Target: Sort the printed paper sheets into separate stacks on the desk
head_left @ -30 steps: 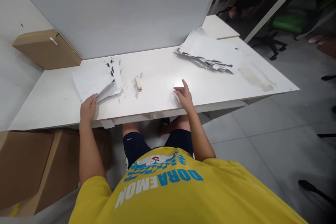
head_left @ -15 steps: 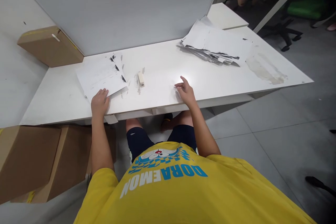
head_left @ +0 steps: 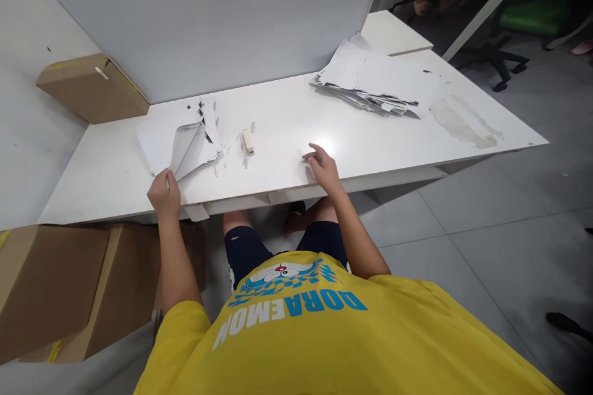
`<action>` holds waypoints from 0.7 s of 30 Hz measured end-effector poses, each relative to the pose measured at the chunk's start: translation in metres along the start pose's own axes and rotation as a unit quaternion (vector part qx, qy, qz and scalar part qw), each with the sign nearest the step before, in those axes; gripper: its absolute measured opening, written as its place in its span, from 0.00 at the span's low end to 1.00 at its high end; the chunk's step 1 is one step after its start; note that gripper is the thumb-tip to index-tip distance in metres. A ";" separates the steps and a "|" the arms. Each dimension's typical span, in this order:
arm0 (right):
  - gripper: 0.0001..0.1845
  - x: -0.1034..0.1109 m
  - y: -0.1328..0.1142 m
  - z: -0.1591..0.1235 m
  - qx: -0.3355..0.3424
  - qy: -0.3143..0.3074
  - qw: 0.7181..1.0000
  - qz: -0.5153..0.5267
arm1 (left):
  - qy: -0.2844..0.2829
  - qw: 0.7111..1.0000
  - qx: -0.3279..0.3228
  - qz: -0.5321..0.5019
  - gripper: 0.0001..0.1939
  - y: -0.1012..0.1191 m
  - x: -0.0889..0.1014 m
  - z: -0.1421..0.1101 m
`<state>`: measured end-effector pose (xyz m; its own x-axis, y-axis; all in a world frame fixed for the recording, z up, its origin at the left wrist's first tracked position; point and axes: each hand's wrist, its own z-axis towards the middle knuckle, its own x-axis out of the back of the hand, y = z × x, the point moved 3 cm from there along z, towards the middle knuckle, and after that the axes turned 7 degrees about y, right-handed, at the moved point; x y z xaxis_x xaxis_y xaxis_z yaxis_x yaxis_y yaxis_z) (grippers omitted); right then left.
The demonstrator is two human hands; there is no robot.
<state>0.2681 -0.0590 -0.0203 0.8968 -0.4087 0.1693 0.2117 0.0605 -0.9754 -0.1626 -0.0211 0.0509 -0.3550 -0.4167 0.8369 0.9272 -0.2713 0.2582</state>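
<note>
Cool, fairly even light, apparently from overhead, whitens the desk (head_left: 278,114) and leaves a patch of glare beside the right hand (head_left: 324,170), under which lies a faint, soft shadow. The upper right falls dim, the chair (head_left: 535,15) there murky. Wide-angle distortion stretches the shirt (head_left: 296,345); detail on the papers (head_left: 384,77) looks soft.

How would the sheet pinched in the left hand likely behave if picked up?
The sheet is probably floppy, since it curves up from the papers beneath where the left hand pinches it. It looks thin, so likely light and easily creased.
</note>
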 end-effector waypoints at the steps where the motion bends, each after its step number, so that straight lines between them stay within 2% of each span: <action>1: 0.25 -0.009 -0.005 -0.008 -0.028 -0.031 0.998 0.042 | 0.023 1.000 0.005 0.004 0.27 0.004 0.003 -0.011; 3: 0.25 -0.032 -0.019 -0.026 -0.095 -0.129 0.977 0.138 | 0.076 0.997 0.005 0.015 0.25 0.015 0.005 -0.041; 4: 0.26 -0.043 -0.028 -0.035 -0.129 -0.182 0.957 0.185 | 0.131 0.991 -0.026 0.018 0.23 0.023 0.007 -0.060; 6: 0.30 -0.063 -0.047 -0.049 -0.187 -0.264 0.908 0.265 | 0.214 0.961 -0.172 -0.011 0.19 0.046 0.009 -0.099; 7: 0.31 -0.070 -0.055 -0.053 -0.211 -0.291 0.886 0.294 | 0.222 0.944 -0.243 -0.033 0.20 0.057 0.010 -0.117; 9: 0.32 -0.077 -0.065 -0.059 -0.248 -0.317 0.859 0.318 | 0.173 0.920 -0.343 -0.081 0.22 0.078 0.010 -0.145; 12: 0.28 -0.069 -0.063 -0.064 -0.272 -0.299 0.866 0.295 | 0.081 0.905 -0.402 -0.116 0.23 0.103 0.012 -0.161; 16: 0.22 -0.036 -0.044 -0.075 -0.277 -0.237 0.892 0.267 | 0.041 0.872 -0.472 -0.124 0.20 0.119 0.012 -0.153; 19: 0.21 -0.008 -0.031 -0.082 -0.274 -0.177 0.913 0.244 | 0.002 0.856 -0.496 -0.145 0.18 0.124 -0.004 -0.144; 21: 0.20 0.010 -0.023 -0.086 -0.270 -0.132 0.926 0.228 | -0.040 0.859 -0.484 -0.160 0.17 0.128 -0.023 -0.138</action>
<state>0.2387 -0.1423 -0.0080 0.9241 -0.2112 -0.3185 -0.3734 -0.3213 -0.8703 -0.0526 -0.1663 -0.0016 -0.5279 -0.1352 0.8385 0.2356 -0.9718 -0.0083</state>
